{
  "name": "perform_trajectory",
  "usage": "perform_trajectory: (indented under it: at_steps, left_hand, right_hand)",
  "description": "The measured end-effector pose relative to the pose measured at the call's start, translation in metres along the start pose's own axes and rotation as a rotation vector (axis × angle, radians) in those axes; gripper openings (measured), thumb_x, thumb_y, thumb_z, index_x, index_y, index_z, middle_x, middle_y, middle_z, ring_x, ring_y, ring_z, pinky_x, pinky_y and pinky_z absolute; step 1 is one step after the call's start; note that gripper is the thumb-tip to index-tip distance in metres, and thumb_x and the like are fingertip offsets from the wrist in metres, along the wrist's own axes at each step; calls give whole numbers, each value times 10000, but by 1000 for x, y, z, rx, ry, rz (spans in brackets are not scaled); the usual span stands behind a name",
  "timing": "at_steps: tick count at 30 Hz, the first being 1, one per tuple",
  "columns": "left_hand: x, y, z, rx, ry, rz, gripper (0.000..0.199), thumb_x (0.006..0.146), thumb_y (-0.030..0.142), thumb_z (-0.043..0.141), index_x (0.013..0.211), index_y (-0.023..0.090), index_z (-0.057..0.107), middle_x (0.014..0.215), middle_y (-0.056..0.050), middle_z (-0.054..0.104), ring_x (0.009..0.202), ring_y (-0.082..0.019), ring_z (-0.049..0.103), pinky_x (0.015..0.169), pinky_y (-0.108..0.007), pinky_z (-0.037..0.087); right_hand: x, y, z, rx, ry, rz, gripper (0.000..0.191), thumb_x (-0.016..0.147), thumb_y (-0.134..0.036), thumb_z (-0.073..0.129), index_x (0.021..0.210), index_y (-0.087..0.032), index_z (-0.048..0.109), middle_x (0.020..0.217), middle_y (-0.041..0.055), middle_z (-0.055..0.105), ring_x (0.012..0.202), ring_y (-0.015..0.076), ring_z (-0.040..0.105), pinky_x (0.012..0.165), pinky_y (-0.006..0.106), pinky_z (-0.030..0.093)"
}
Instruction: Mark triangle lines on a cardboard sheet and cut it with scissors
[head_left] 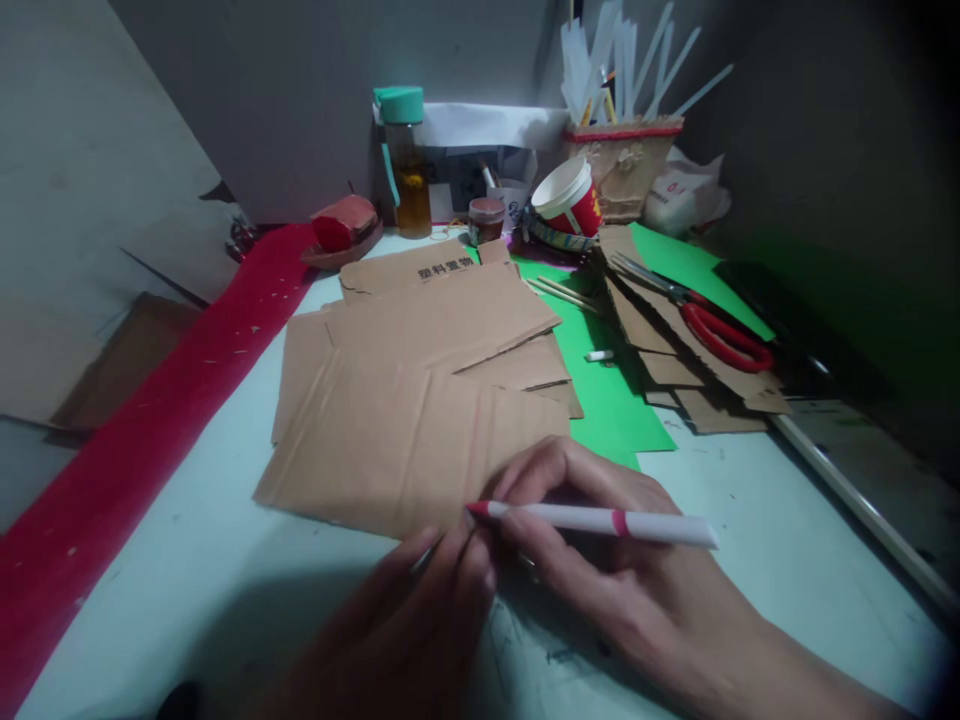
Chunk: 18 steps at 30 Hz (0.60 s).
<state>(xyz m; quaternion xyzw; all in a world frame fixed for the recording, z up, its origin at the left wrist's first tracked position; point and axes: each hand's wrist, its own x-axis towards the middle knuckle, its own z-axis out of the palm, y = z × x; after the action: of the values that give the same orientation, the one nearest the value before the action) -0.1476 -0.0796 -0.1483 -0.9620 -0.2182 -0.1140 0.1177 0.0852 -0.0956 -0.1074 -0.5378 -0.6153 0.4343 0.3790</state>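
My right hand (615,570) is closed round a white marker (652,526) with a pink band, its red tip end pointing left. That end meets the fingertips of my left hand (427,600), which are pinched together at the near edge of the cardboard. Whatever lies between the left fingers is too hidden to make out. A creased brown cardboard sheet (360,440) lies flat just beyond both hands, on top of more cardboard pieces (442,310).
Red-handled scissors (724,338) rest on cardboard strips at the right, beside green paper (600,400). Behind stand a bottle (411,180), a tilted paper cup (570,195) and a straw-filled holder (622,165). A red strip (187,380) edges the table's left side.
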Motion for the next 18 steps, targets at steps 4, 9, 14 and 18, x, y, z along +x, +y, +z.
perform_trajectory:
  at_steps: [4,9,14,18]
  left_hand:
    - [-1,-1,-1,-25,22,13,576,1048,281,592,1611,163,580,1588,-133,658,1514,-336,560,1313,-489,439]
    - [-5,-3,-3,-94,133,82,385,1124,123,412,1385,88,693,1355,-78,788,1411,-208,595,1391,-354,226]
    - [-2,-5,-4,-127,153,69,390,1137,95,341,1350,75,667,1321,-73,803,1365,-191,601,1383,-311,207]
    - [-4,-4,0,-177,141,73,363,1135,90,373,1376,60,642,1355,-88,785,1421,-197,570,1388,-312,210]
  right_hand:
    - [-2,-2,0,-80,-8,-13,238,1080,-375,551,883,-249,598,893,43,757,785,198,691,657,370,497]
    - [-7,-3,-3,-103,2,-3,251,1078,-381,552,860,-257,570,884,35,753,778,197,683,646,370,495]
    - [-11,-6,-8,-136,-9,-12,228,1082,-351,536,888,-253,603,888,18,734,783,182,669,666,359,507]
    - [-16,-8,-13,-146,-21,-3,227,1086,-339,542,885,-253,600,864,4,711,755,167,646,665,350,499]
